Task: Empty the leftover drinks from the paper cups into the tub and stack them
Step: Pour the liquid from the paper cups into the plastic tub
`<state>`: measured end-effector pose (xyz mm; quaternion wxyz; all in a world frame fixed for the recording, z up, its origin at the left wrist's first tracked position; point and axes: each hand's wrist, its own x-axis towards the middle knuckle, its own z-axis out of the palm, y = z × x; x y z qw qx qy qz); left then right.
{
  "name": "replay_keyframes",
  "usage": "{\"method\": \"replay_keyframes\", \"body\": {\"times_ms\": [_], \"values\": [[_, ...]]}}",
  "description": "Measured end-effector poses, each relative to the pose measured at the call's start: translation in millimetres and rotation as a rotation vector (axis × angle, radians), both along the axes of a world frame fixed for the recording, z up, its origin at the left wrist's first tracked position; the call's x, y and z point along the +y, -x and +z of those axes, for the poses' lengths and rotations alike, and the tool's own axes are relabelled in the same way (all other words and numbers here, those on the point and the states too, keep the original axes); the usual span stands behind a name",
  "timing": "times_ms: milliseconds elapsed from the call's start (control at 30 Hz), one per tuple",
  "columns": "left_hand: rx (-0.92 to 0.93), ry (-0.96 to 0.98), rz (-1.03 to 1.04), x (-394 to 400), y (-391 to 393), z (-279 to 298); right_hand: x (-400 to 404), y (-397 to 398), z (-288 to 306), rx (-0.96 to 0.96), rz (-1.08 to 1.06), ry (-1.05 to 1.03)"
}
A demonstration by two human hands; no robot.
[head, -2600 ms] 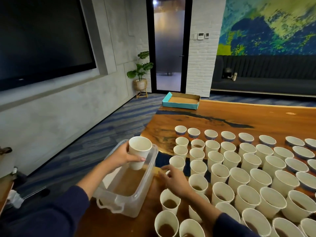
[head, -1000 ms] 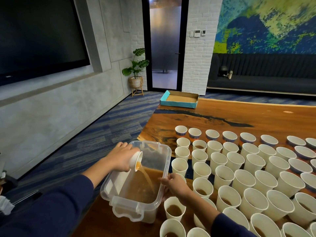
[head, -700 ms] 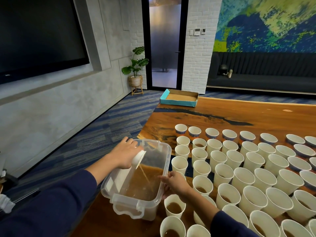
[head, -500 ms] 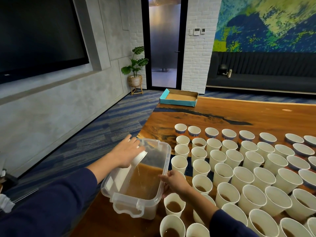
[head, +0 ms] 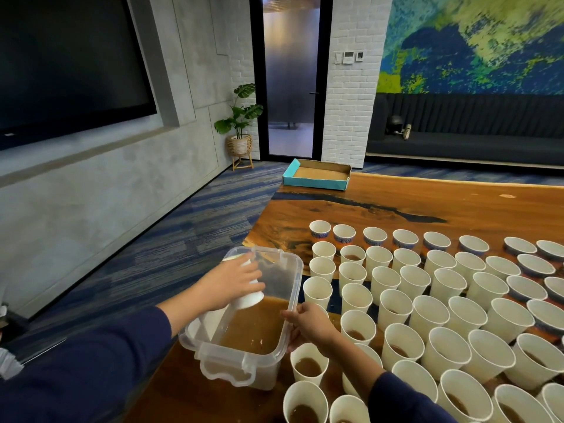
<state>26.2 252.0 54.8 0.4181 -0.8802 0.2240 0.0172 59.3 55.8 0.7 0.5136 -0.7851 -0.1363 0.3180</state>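
A clear plastic tub (head: 293, 262) with brown liquid in it stands at the table's left edge. Over the tub, my left hand (head: 230, 283) grips a white paper cup (head: 249, 298) turned mouth-down; no liquid runs from it. On the tub's right rim, my right hand (head: 309, 325) holds on with curled fingers. To the right, several white paper cups (head: 308, 365) stand upright in rows, and some hold brown drink. The far row of cups (head: 319, 230) has blue bands.
The wooden table (head: 396, 203) ends just left of the tub, with blue carpet (head: 171, 239) below. A teal cardboard tray (head: 317, 177) lies at the far corner. Beyond are a potted plant (head: 239, 129), a glass door and a dark sofa.
My left hand has tipped the cup from pouring to fully upside down, and the stream has stopped. My right hand stays on the tub's rim.
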Motion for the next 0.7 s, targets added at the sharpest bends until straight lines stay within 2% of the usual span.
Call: {"method": "replay_keyframes", "body": {"times_ms": [200,300,433,533,700], "values": [[0.001,-0.074,-0.085,7,3,-15,-1,0,1,-0.003,0.005,-0.015],[-0.064,-0.171,-0.117,13,3,-16,-2,1,0,0.001,0.001,-0.024],[-0.189,0.108,0.011,22,2,0,-3,2,-2,-0.039,-0.003,-0.021],[-0.139,0.305,0.123,17,10,-2,-6,2,-1,-0.111,0.029,0.054],[-0.192,0.961,0.433,-15,15,8,-29,-8,5,-0.322,0.175,0.24]]}}
